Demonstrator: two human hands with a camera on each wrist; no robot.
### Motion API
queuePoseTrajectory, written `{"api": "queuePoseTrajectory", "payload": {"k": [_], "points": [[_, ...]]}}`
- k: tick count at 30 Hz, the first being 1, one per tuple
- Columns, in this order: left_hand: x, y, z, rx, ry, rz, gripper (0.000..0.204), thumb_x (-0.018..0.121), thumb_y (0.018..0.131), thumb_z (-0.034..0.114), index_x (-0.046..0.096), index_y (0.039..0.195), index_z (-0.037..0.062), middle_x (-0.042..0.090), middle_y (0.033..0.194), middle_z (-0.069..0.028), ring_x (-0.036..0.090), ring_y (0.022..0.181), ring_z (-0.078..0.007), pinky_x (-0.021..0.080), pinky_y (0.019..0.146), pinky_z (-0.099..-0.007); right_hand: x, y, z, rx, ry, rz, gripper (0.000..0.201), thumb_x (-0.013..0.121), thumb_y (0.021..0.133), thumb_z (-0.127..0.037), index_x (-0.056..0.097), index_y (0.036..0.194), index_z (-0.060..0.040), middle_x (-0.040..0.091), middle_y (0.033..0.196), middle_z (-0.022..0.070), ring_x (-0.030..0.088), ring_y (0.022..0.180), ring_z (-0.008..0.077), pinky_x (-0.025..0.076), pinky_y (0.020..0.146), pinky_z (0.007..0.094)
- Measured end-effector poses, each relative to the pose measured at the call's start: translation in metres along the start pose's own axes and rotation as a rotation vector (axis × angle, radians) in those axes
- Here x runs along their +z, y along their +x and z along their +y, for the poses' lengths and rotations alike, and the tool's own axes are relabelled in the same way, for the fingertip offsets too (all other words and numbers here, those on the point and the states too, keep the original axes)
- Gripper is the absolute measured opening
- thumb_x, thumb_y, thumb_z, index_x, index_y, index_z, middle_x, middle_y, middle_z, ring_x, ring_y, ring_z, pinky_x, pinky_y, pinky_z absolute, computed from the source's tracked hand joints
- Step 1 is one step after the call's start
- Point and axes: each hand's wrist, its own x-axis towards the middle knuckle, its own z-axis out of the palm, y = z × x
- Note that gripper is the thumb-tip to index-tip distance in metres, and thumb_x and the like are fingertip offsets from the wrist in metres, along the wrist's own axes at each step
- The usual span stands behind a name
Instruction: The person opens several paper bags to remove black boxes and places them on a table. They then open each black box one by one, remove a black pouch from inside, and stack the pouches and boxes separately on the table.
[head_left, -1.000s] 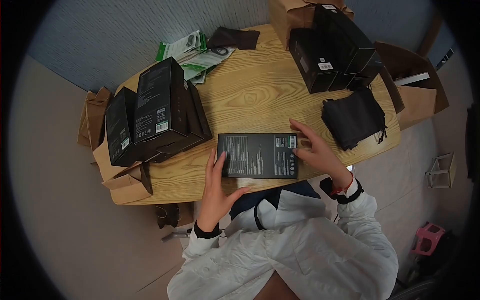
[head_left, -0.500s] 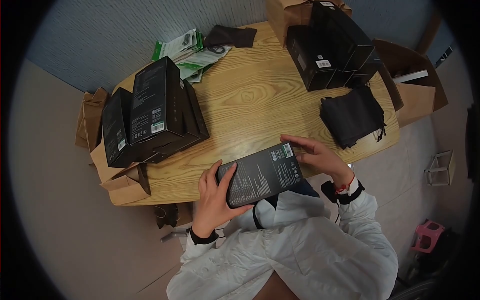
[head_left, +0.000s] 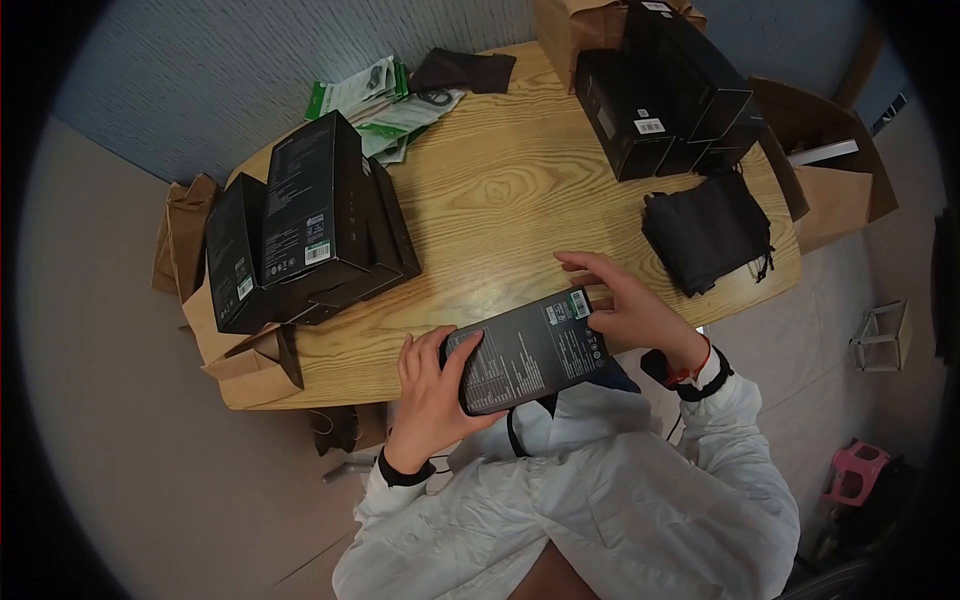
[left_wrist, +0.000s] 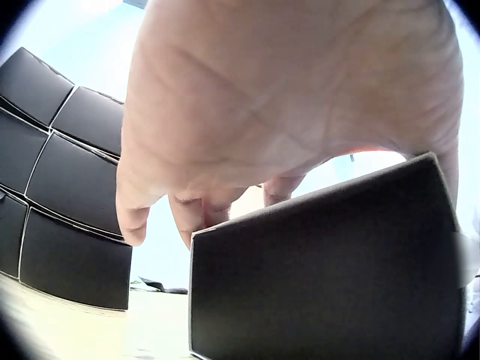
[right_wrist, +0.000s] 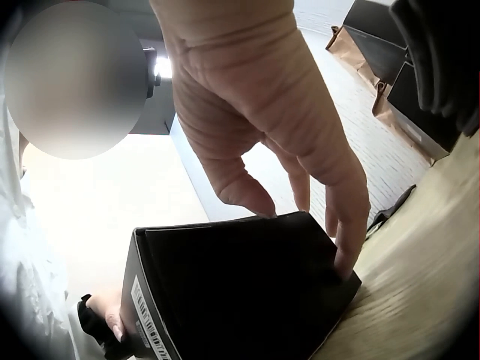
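A black printed box (head_left: 530, 350) lies slanted across the table's front edge, its text and barcode face upward in the head view. My left hand (head_left: 430, 400) grips its left end, with the thumb along the near side and the fingers over the far side. In the left wrist view the box's plain dark end (left_wrist: 322, 277) sits under the palm. At the opposite end, my right hand (head_left: 635, 310) touches the box with relaxed fingers. The right wrist view shows the thumb at the top edge of the end face (right_wrist: 247, 285) and a fingertip by its far corner.
Stacked black boxes (head_left: 300, 210) stand on the left, others (head_left: 670, 100) at the back right. A pile of dark drawstring pouches (head_left: 705, 235) lies on the right. Green-and-white packets (head_left: 385, 105) and a dark cloth (head_left: 465, 72) lie at the back. Paper bags (head_left: 255, 370) flank the table.
The box has turned, its left end swinging toward the body over the table's front edge. My left hand has closed round that end; my right hand has stayed by the other end.
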Motion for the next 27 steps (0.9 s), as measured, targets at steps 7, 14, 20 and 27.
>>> {"api": "queuePoseTrajectory", "payload": {"k": [7, 14, 20, 27], "points": [[-0.002, -0.005, -0.004, 0.005, 0.006, -0.022, 0.097, 0.088, 0.048, 0.036, 0.045, 0.130, 0.0099, 0.038, 0.129, -0.0187, 0.035, 0.122, -0.0407, 0.022, 0.108, -0.0565, -0.007, -0.005, -0.005, 0.029, -0.074, 0.018, 0.076, 0.051, 0.069, 0.015, 0.042, 0.138, -0.0136, 0.041, 0.135, 0.0048, 0.046, 0.119, 0.0205, 0.049, 0.091, 0.0313], [0.000, -0.005, -0.007, 0.024, -0.058, -0.008, 0.093, 0.088, 0.047, 0.036, 0.046, 0.125, 0.0077, 0.040, 0.127, -0.0189, 0.037, 0.120, -0.0401, 0.021, 0.109, -0.0558, -0.009, -0.007, -0.008, 0.026, -0.165, 0.026, 0.074, 0.051, 0.068, 0.017, 0.046, 0.135, -0.0145, 0.040, 0.128, 0.0051, 0.043, 0.119, 0.0212, 0.049, 0.090, 0.0306], [-0.001, -0.006, -0.008, 0.016, -0.066, -0.017, 0.091, 0.088, 0.048, 0.036, 0.046, 0.123, 0.0079, 0.040, 0.127, -0.0187, 0.037, 0.120, -0.0403, 0.021, 0.109, -0.0550, -0.009, -0.007, -0.011, -0.008, -0.248, 0.041, 0.070, 0.051, 0.067, 0.017, 0.048, 0.130, -0.0135, 0.039, 0.127, 0.0051, 0.043, 0.118, 0.0216, 0.049, 0.090, 0.0302], [-0.001, -0.004, -0.012, -0.019, -0.294, -0.024, 0.096, 0.089, 0.052, 0.022, 0.037, 0.132, 0.0078, 0.039, 0.129, -0.0177, 0.040, 0.120, -0.0346, 0.034, 0.105, -0.0468, -0.019, -0.010, -0.006, -0.039, -0.166, -0.056, 0.080, 0.056, 0.067, 0.015, 0.038, 0.139, -0.0130, 0.036, 0.136, 0.0058, 0.038, 0.129, 0.0230, 0.041, 0.101, 0.0351]]}}
